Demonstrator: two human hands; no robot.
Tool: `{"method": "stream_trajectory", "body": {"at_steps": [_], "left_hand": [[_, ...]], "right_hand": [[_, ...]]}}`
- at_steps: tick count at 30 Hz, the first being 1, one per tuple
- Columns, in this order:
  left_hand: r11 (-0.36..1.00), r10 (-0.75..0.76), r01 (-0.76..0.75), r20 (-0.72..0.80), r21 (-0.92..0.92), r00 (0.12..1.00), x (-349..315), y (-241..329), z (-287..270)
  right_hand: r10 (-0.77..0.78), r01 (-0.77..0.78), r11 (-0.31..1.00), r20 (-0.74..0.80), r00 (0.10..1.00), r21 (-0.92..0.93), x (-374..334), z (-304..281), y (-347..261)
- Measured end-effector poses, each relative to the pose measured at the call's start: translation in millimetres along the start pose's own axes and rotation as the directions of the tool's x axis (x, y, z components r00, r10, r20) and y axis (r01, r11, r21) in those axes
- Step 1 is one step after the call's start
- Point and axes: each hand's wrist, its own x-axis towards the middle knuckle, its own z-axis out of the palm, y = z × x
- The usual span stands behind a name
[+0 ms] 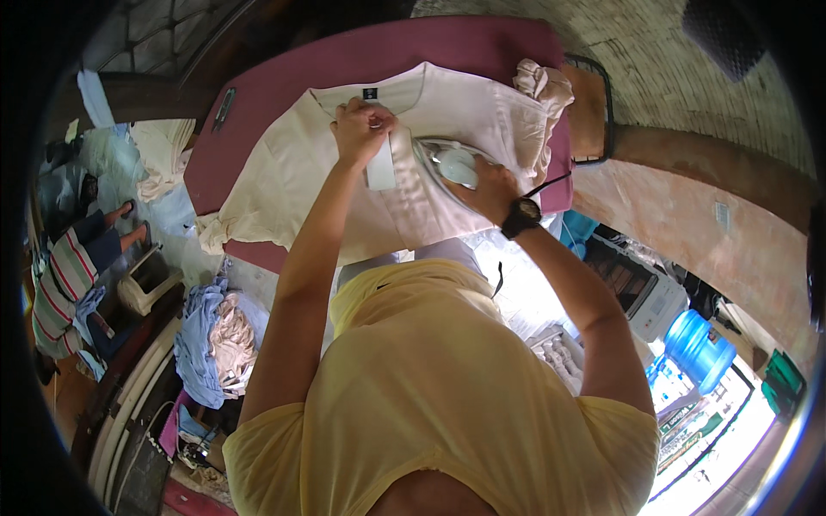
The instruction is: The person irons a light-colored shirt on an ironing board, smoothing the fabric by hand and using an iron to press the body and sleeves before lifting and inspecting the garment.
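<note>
A cream blouse (pixel 284 172) is spread over a maroon ironing board (pixel 482 43), its neckline at the far side and its sleeves out to both sides. My left hand (pixel 361 131) is closed in a pinch on the blouse front just below the neck opening. A pale, straight-edged strip (pixel 380 168) runs down from under that hand; I cannot tell whether it is part of the blouse. My right hand (pixel 490 191), below a black wristwatch (pixel 520 218), grips a clothes iron (pixel 456 166). The iron lies on the blouse, right of the front edge.
One sleeve bunches up (pixel 544 86) at the board's right end, beside a black metal frame (pixel 602 107). Blue and pink clothes (pixel 211 340) are heaped at lower left, near a beige stool (pixel 148 279). A person in striped clothing (pixel 69 271) is at far left. A blue water jug (pixel 699 353) stands right.
</note>
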Motion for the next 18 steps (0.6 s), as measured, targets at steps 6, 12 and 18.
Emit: {"method": "stream_trajectory", "body": {"at_steps": [6,12,18], "left_hand": [[0.966,0.249,-0.224,-0.238,0.126,0.939,51,31,9],[0.9,0.29,-0.267,-0.016,0.344,0.957,108,46,52],[0.942,0.149,-0.158,0.052,0.297,0.988,125,45,57]], "right_hand": [[0.122,-0.098,0.986,-0.185,0.975,0.134,10,14,-44],[0.231,-0.183,0.966,-0.303,0.924,0.181,-54,25,2],[0.43,-0.318,0.885,-0.333,0.839,0.341,35,-23,5]]}}
